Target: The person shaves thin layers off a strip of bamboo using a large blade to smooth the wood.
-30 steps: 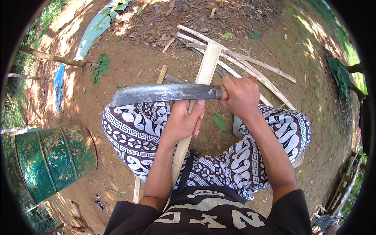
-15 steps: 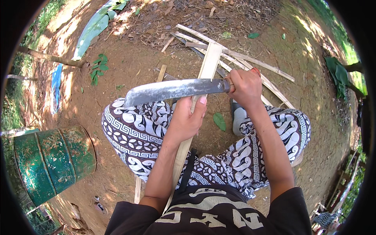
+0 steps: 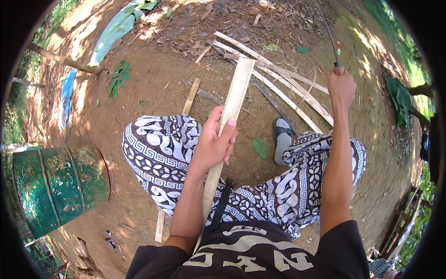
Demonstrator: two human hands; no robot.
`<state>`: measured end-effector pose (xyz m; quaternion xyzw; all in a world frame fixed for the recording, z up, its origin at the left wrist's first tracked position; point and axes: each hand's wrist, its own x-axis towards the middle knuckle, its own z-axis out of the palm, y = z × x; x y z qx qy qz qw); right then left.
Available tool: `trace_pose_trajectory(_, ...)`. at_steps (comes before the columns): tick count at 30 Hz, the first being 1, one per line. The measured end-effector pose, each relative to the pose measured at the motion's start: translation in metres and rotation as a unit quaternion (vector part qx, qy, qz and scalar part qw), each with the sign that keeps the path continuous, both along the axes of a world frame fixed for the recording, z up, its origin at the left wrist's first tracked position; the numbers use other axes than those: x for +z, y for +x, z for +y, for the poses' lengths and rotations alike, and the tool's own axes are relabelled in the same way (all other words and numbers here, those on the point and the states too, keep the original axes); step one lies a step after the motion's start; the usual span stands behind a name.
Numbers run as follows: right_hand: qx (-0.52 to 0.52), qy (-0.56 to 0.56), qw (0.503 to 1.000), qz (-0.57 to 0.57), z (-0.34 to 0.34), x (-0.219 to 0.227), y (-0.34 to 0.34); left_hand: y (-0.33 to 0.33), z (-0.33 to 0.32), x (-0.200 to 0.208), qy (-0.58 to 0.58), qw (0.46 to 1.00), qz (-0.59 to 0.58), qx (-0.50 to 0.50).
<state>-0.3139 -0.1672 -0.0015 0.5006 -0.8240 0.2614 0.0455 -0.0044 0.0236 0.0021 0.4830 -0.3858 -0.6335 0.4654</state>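
Observation:
My left hand [image 3: 211, 146] is closed round a long, pale, flat strip of split wood or bamboo [image 3: 240, 83]. The strip slants from beside my waist, between my knees, to a squared far end over the ground. Out to the far right, my right hand [image 3: 342, 89] grips the handle of a machete [image 3: 338, 64]. Its blade points away from me and shows almost edge-on as a thin dark line, well apart from the strip.
Several pale split strips [image 3: 297, 90] lie crossed on the bare soil ahead. A short piece of wood [image 3: 191, 95] is by my left knee. At left stands a rusty green drum [image 3: 62, 186]. A banana leaf [image 3: 111, 39] and blue sheet [image 3: 67, 97] lie far left.
The machete has swung from lying across the strip out to the far right, its blade now pointing away. The strip's far end has shifted slightly left and nearer.

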Motion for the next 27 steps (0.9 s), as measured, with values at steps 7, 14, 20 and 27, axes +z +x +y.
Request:
trace_pose_trajectory(7, 0.313, -0.043, 0.925, -0.213, 0.070, -0.014, 0.087, 0.008, -0.005, 0.002, -0.014, 0.999, -0.041, 0.000)
trace_pose_trajectory(14, 0.545, -0.128, 0.826, -0.063, 0.105, -0.015, 0.121, 0.005, -0.004, 0.000, 0.046, 0.998, 0.038, -0.014)
trace_pose_trajectory(20, 0.575, -0.152, 0.804, -0.024, 0.107, -0.001, 0.136, 0.004, 0.003, 0.000, 0.055, 0.994, 0.096, -0.021)
trace_pose_trajectory(27, 0.565, -0.218, 0.796, 0.005, 0.093, -0.015, 0.130, -0.006, 0.004, 0.001, 0.078, 0.987, 0.142, -0.013)
